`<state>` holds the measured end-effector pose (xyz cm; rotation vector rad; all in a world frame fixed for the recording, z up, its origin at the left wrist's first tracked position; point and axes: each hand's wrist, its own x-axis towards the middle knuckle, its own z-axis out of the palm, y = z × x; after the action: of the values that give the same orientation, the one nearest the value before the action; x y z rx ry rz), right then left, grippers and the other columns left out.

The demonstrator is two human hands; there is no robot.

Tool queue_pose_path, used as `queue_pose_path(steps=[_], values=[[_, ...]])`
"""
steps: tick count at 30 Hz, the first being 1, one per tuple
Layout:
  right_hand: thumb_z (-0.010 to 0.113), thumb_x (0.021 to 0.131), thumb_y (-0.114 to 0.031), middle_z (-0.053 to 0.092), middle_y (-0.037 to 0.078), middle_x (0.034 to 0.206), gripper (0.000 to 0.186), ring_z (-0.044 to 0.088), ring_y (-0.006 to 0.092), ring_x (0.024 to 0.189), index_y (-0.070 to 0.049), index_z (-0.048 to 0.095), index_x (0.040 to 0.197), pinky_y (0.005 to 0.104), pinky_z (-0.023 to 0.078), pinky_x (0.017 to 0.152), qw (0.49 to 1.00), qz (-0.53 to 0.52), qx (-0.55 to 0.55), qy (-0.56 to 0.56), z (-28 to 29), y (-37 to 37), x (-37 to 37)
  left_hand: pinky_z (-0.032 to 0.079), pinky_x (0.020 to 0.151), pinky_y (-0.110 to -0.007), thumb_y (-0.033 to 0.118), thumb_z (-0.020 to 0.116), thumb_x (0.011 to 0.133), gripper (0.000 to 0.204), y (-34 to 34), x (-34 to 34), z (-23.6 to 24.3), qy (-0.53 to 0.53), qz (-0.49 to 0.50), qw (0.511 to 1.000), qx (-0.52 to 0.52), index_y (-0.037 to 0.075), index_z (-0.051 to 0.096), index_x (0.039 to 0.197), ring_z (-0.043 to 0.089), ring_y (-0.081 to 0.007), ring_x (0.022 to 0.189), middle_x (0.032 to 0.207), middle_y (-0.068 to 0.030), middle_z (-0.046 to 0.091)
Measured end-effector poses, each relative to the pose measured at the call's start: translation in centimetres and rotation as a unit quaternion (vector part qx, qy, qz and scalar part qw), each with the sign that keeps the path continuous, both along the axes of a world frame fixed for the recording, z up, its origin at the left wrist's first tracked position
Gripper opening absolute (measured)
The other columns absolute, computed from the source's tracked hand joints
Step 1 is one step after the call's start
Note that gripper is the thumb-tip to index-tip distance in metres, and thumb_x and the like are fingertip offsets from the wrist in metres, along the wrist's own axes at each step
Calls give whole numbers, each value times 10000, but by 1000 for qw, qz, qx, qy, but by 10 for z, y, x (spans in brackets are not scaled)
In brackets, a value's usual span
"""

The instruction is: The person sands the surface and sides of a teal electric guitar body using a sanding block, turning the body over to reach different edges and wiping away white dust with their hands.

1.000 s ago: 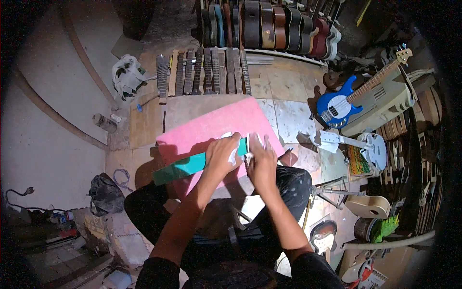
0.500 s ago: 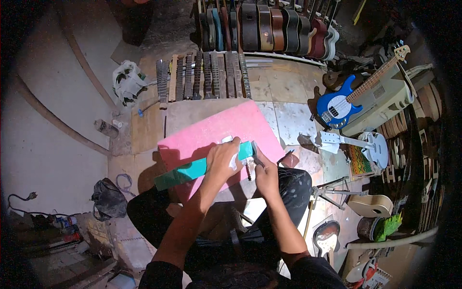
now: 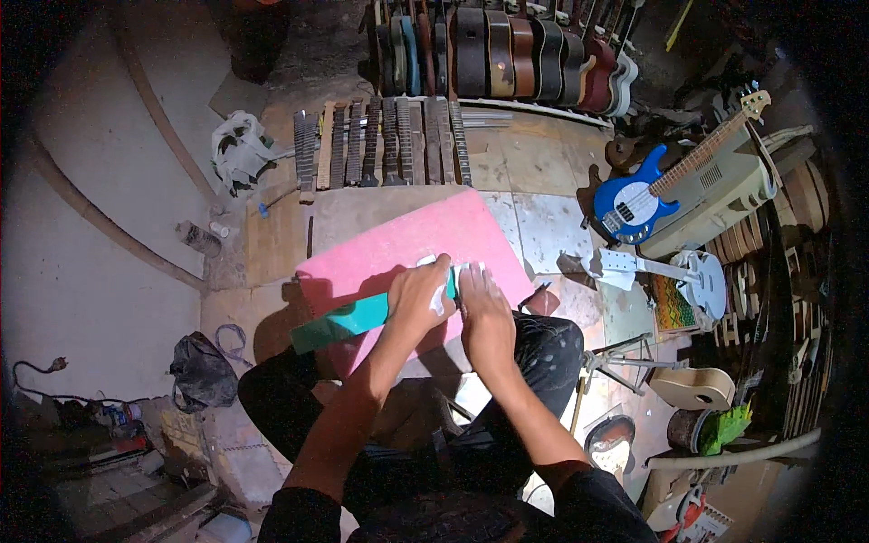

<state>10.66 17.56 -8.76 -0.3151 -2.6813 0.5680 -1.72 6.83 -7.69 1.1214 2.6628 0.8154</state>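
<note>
My left hand (image 3: pixel 416 294) grips a long teal bar (image 3: pixel 348 319) lying across a pink rectangular board (image 3: pixel 394 231) over my lap. A patch of white material clings by its thumb, and a small white piece (image 3: pixel 424 261) shows behind the fingers. At the bar's right end, my right hand (image 3: pixel 487 321) bends over it, fingertips blurred and pressed down on something pale and dark that I cannot make out. The pink board rests on a grey-beige board (image 3: pixel 353 204) between my black-clad knees.
Loose guitar necks (image 3: pixel 380 140) lie beyond the boards, before a rack of guitars (image 3: pixel 498 54). At right are a blue bass (image 3: pixel 634 199), a white guitar (image 3: pixel 701 281), a metal stand (image 3: pixel 615 362) and stacked wood. A black bag (image 3: pixel 195 371) and cable sit left, beside a wall.
Half a second ago my right hand held a dark tool at the bar's end, lower and farther right; its fingers have since moved up and left over that end. My left hand holds steady.
</note>
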Motion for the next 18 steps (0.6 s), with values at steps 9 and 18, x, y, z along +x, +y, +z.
queue_pose_path(steps=[9, 18], values=[[547, 892, 41, 609, 249, 1481, 555, 571, 441, 1385, -5, 610, 1441, 542, 435, 1153, 1000, 4, -11, 4, 4, 3, -5, 569, 762, -560, 84, 699, 754, 312, 0, 6, -4, -5, 3, 1000, -1, 9, 570, 1028, 717, -468, 838, 864, -264, 714], [531, 916, 16, 559, 203, 1559, 553, 557, 461, 1393, -26, 605, 1462, 566, 415, 1165, 999, -1, 41, -19, 4, -7, -6, 590, 732, -555, 108, 739, 723, 420, -3, 2, -3, 25, 20, 999, -12, -26, 564, 1081, 724, -474, 832, 883, -263, 724]])
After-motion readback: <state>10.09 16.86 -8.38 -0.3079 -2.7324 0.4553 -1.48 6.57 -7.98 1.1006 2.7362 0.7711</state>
